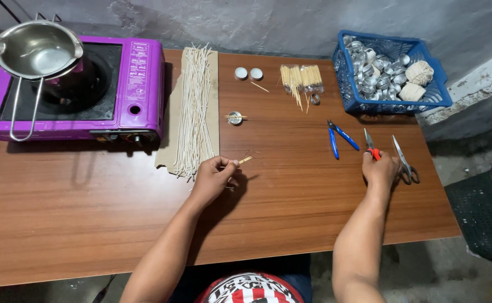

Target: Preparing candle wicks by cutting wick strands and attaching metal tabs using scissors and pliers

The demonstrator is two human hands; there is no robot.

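Head view, looking straight down: my left hand pinches a short wooden stick near the middle of the counter, fingers closed on it, the stick's tip poking out to the right. A thin wick seems to trail from that grip, though it's too fine to be sure. My right hand is over at the right, curled shut on the red-handled cutter, which lies on the wood between the blue pliers and the steel scissors.

Just beside my left hand sits the cardboard sheet spread with pale wick strands. Beyond it, one small metal cup already has a stick laid across its rim, so I'd judge that one prepared. Two more cups stand behind it, seemingly without sticks, next to a bundle of spare sticks.

Plenty left, by my reckoning: the blue basket at the far right is heaped with empty cups, plus two balls of string. Far left, the purple stove carries a steel pouring pot, which looks empty.
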